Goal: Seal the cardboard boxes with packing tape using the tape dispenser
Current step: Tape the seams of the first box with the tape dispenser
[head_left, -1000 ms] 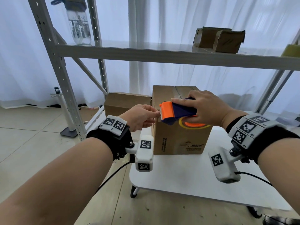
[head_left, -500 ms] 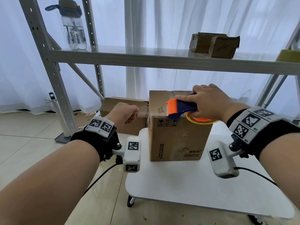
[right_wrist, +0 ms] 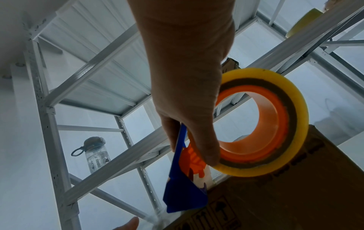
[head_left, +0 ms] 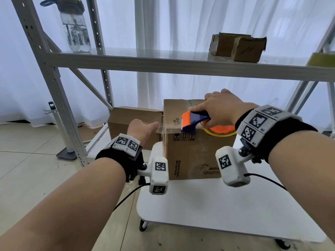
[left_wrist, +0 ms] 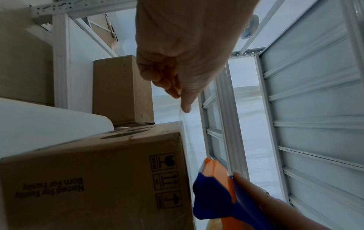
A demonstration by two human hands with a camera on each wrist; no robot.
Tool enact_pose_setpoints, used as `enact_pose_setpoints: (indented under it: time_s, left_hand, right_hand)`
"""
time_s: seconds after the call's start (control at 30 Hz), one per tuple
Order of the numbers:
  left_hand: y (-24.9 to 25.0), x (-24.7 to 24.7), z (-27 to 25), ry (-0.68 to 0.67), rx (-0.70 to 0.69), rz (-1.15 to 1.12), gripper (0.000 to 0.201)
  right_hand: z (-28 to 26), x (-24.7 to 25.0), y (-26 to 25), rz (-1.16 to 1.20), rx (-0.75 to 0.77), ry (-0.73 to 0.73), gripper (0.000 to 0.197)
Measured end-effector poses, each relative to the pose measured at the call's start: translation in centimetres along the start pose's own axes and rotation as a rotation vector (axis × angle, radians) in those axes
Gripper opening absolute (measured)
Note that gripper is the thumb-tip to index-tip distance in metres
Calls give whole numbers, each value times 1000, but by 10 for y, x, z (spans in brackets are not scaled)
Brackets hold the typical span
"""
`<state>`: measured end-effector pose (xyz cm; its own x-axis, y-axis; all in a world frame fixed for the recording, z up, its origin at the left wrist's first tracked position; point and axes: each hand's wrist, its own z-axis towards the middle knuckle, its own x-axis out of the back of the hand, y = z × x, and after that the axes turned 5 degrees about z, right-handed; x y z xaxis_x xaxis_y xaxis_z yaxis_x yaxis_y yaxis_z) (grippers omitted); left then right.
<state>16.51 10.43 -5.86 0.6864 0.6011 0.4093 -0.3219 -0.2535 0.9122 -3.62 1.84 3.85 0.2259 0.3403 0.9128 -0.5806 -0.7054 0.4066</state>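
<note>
Keep your left hand [head_left: 143, 130] pinching the tape [head_left: 164, 128] taut mid-frame while your right hand [head_left: 220, 110] grips the dispenser [head_left: 194, 121], pressing onto the box [head_left: 192, 154]

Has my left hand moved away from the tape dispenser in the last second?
Yes. The left hand has pulled leftward off the tape dispenser, past the cardboard box's left edge, pinching the clear tape.

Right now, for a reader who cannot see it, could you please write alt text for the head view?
Left hand pinches the clear tape end, stretched from the orange-and-blue tape dispenser gripped by the right hand, across the tall brown cardboard box standing on a white table.
</note>
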Motion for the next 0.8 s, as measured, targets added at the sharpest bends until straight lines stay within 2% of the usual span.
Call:
enact_pose_setpoints:
  time_s: [0.3,0.4,0.5,0.7,0.8]
  left_hand:
    - [-10,-11,11,0,18,34,27]
    - [-20,-19,15,-13,39,51,31]
    - [-27,-29,15,-81,115,-25,43]
    - [-36,-47,13,-155,299,-210,40]
    - [-36,-43,13,-256,307,-118,50]
  right_hand:
    - [8,-1,1,-2,17,-40,62]
    - [10,-4,3,-10,25,-43,62]
    - [10,-4,4,-16,33,-38,63]
    - [12,-6,2,-13,34,-34,62]
    - [11,-7,1,-4,29,-28,62]
